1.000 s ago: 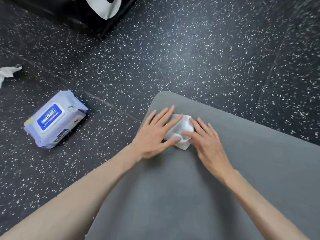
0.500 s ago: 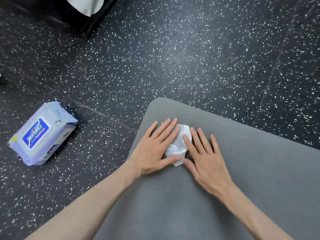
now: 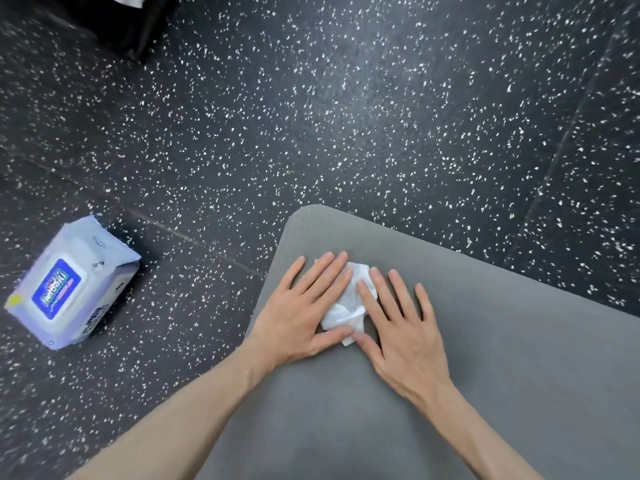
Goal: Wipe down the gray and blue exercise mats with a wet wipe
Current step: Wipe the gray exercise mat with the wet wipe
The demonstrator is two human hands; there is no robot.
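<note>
A gray exercise mat point(image 3: 502, 341) lies on the speckled black floor, its rounded corner pointing away from me. A crumpled white wet wipe point(image 3: 348, 306) sits on the mat near that corner. My left hand point(image 3: 304, 310) lies flat with straight fingers pressing the wipe's left part. Flat beside it is my right hand point(image 3: 398, 327), whose index finger and thumb touch the wipe's right edge. No blue mat is in view.
A pale blue pack of wet wipes point(image 3: 69, 285) lies on the floor to the left of the mat. A black object point(image 3: 131, 26) with a white patch stands at the top left. Speckled rubber floor point(image 3: 381, 116) surrounds the mat.
Both hands flattened onto the wipe and slid it a little toward me on the mat. The view shifted, so the pack and the black object moved in frame.
</note>
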